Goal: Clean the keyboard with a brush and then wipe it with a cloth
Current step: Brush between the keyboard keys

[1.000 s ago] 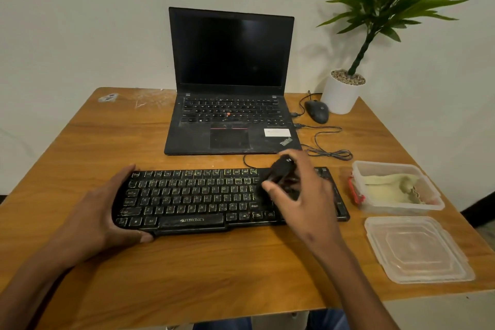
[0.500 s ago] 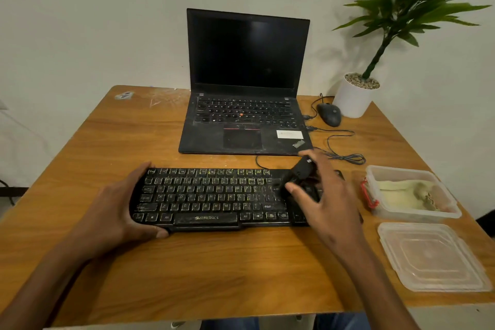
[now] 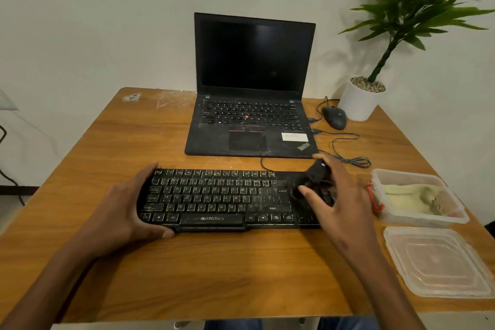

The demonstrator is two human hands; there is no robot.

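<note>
The keyboard (image 3: 227, 199) lies near the worktop's (image 3: 214, 276) front edge, long axis parallel to it. The left hand (image 3: 126, 211) clasps its left end, thumb on the front rim. The right hand (image 3: 340, 203) pinches a small black brush (image 3: 312, 178) over the right-end keys; unbrushed keys stretch leftward from it. Toward the right edge, an open plastic box (image 3: 428, 218) holds the yellowish cloth (image 3: 407, 197), nearer the right hand; its lid (image 3: 439, 262) lies toward the front-right corner.

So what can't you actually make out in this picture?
Head view only:
- The small black brush: its bristles are hidden behind the right hand.
- The black Zebronics keyboard: its right end is covered by that hand.
- The pale yellow cloth: blurred behind the clear plastic tub.
</note>
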